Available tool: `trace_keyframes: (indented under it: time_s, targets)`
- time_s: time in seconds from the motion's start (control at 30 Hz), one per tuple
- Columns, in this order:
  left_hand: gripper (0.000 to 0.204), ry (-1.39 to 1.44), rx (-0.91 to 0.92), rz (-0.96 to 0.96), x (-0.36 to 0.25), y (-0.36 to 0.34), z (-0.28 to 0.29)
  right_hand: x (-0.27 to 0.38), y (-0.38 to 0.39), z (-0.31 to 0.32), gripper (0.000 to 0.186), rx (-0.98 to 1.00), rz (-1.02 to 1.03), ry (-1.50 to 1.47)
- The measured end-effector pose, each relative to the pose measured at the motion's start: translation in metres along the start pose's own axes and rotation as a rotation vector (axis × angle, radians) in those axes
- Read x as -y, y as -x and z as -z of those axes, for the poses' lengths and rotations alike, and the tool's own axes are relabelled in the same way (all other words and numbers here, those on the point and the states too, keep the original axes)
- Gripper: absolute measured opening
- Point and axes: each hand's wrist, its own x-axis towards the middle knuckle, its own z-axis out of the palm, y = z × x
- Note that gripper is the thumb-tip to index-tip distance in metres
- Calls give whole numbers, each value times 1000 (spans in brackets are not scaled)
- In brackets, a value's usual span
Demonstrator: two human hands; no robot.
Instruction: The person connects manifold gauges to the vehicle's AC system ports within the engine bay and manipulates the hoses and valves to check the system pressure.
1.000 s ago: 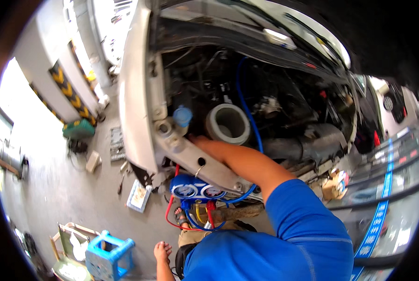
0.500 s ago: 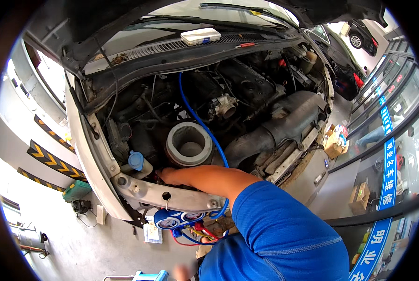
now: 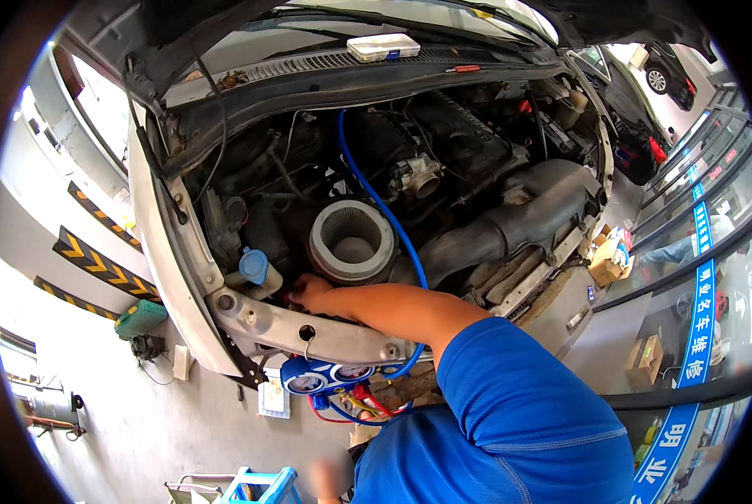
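Observation:
My right hand (image 3: 310, 294) reaches into the open engine bay from the lower right, its arm in a blue sleeve. Its fingers are closed on a small red fitting (image 3: 290, 296) just behind the front crossmember (image 3: 309, 334), beside a blue-capped reservoir (image 3: 254, 267). A round air filter (image 3: 352, 242) stands right behind the hand. A blue hose (image 3: 374, 195) runs from deep in the bay down to a gauge set (image 3: 326, 378) hanging on the crossmember. My left hand (image 3: 329, 479) hangs low at the bottom edge, blurred.
The raised bonnet (image 3: 225, 25) overhangs the bay, and a white box (image 3: 383, 46) lies on the cowl. A green tool (image 3: 139, 319) and a blue stool (image 3: 262, 487) sit on the floor at left. Cardboard boxes (image 3: 611, 256) stand at right, with a dark car (image 3: 636, 126) beyond.
The view has swung and moved closer over the engine bay. My right hand stays at the same spot by the blue cap, and my left hand has dropped toward the lower edge.

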Motion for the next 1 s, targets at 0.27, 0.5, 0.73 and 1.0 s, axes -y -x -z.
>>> trace_keyframes:
  time_s: [0.27, 0.5, 0.73, 1.0]
  targets:
    - [23, -1, -5, 40, 15, 6, -1, -8, -2, -6, 32, -166, 88, 18]
    - [26, -22, 0, -8, 44, -8, 5, 30, 7, 7, 31, 99, -391, -155]
    - [22, 74, -6, 57, 50, -4, -4, 29, 15, 12, 46, 76, -203, 118]
    - [19, 27, -19, 89, 69, -7, -9, -6, 4, 5, 39, -99, 199, 190]
